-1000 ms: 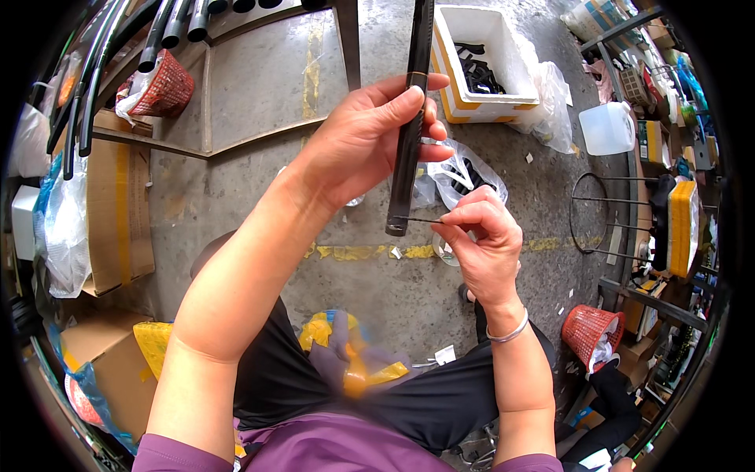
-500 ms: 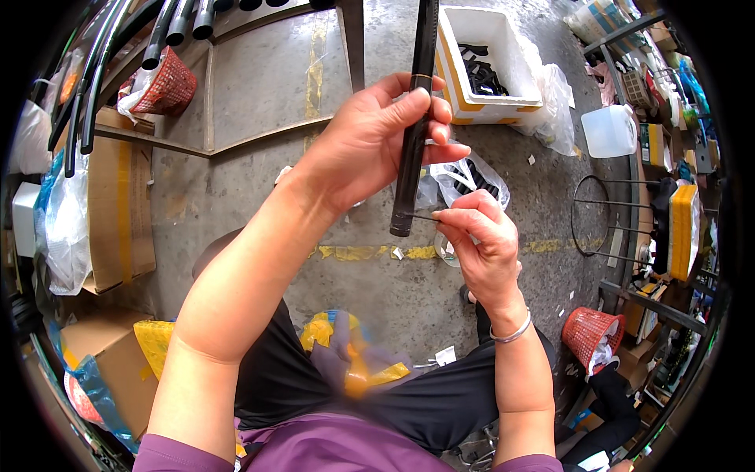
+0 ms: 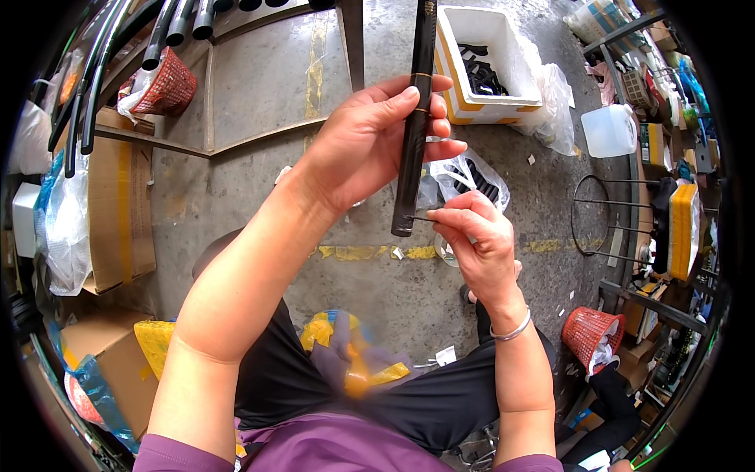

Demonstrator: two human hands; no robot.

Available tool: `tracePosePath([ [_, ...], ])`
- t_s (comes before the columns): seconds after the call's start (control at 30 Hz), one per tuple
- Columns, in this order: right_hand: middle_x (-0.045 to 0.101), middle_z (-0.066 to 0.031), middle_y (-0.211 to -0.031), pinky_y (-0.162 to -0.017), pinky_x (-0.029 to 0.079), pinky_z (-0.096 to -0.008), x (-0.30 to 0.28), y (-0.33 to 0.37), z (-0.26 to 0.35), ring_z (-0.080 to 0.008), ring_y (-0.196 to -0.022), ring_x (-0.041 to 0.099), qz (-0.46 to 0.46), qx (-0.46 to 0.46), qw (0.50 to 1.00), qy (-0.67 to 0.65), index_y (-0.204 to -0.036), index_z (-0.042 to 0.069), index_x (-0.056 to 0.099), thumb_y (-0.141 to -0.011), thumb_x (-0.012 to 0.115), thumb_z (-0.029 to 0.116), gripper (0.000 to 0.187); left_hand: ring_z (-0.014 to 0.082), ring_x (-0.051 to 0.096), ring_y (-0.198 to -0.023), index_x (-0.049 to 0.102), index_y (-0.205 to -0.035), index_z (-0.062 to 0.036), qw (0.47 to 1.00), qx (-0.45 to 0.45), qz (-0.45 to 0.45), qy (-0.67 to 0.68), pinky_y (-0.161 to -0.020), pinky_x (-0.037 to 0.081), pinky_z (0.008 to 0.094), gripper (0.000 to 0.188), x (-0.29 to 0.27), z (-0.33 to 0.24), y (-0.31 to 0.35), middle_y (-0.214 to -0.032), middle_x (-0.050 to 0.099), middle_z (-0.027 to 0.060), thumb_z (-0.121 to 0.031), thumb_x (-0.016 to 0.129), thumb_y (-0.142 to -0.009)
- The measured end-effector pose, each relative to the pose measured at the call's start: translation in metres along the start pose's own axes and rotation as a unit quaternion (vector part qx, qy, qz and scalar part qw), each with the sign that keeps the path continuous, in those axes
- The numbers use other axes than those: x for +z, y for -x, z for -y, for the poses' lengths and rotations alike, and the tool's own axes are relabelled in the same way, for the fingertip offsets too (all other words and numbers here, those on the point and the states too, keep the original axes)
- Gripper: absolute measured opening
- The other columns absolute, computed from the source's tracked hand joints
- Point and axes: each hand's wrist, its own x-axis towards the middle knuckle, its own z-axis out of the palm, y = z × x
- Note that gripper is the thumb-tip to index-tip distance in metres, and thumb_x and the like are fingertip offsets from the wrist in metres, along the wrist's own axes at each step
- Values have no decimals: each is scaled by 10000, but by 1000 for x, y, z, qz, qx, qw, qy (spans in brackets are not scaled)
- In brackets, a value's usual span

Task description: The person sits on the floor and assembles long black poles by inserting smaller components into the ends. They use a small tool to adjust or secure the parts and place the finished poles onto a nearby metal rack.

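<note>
A long, glossy black pole (image 3: 408,173) with a thin gold ring slants down through the middle, its upper end running out past the top edge. My left hand (image 3: 370,130) is wrapped loosely round it, thumb on the near side and fingertips showing beyond it. Between the thumb and forefinger of my right hand (image 3: 474,236) is pinched a thin dark pin-like stick (image 3: 422,219). Its tip meets the pole's side just above the lower end; whether it enters the pole I cannot tell.
Ahead stands a white foam box (image 3: 503,101) of black parts, beside a clear plastic bag (image 3: 476,177). A metal frame (image 3: 211,102) and black tubes (image 3: 179,22) are at upper left. On the right are a white jug (image 3: 609,131), a wire stand (image 3: 591,212) and a red basket (image 3: 586,334).
My right hand has shifted slightly left with the thin stick. The left fingers have moved a little on the pole, which stays almost in place.
</note>
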Motion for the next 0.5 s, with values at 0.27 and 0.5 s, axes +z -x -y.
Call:
tracePosePath([
  [0.27, 575, -63, -779, -600, 442, -262, 5, -3, 7, -165, -691, 558, -14, -5, 1000, 20, -863, -2, 672, -705, 675, -92, 183, 125, 560, -821, 499, -1154, -8, 999, 19, -20, -17, -812, 562, 355, 257, -1, 3, 1, -959, 529, 58, -188, 460, -976],
  [0.5, 560, -52, -751, -578, 434, -253, 4, 0, 2, -147, -665, 544, -29, 21, 999, -6, -802, -6, 650, -665, 709, -98, 175, 137, 554, -831, 505, -1120, -18, 1000, 9, -9, 11, -852, 547, 381, 224, -3, 1, -1, -966, 525, 66, -183, 464, -974],
])
